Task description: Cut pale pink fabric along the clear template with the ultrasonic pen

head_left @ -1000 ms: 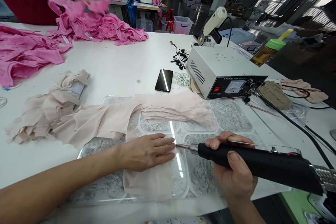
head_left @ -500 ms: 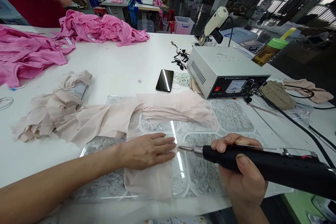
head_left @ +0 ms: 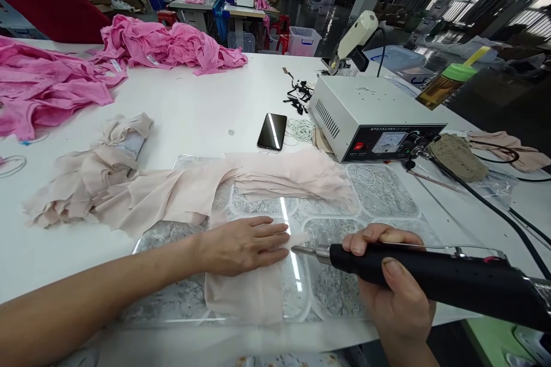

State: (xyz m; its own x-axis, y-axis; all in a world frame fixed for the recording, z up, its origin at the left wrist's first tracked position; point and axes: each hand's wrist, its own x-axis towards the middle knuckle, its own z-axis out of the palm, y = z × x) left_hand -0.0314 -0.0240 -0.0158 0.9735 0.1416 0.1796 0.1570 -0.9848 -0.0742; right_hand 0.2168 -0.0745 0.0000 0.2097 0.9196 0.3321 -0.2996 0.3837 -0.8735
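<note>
My left hand lies flat, fingers outstretched, on a pale pink fabric piece spread over a clear, marbled mat. In my right hand is a black corded handpiece with a pointed metal tip, aimed left. That tip sits just beside my left fingertips, at the fabric's right edge; I cannot tell whether it touches. A small pale strip sticks out right of the fabric, just above the tip. Behind my left hand lie a stack of pale pink pieces and a crumpled pile of similar fabric.
A grey control box with a dial stands at the right back, near a phone and coiled thread. The handpiece's black cable crosses the right side. Bright pink garments lie far left, by a person in red.
The tip has moved slightly down and toward me along the fabric edge, and a small pale strip now shows above it. My left hand stays flat. The person in red has shifted left.
</note>
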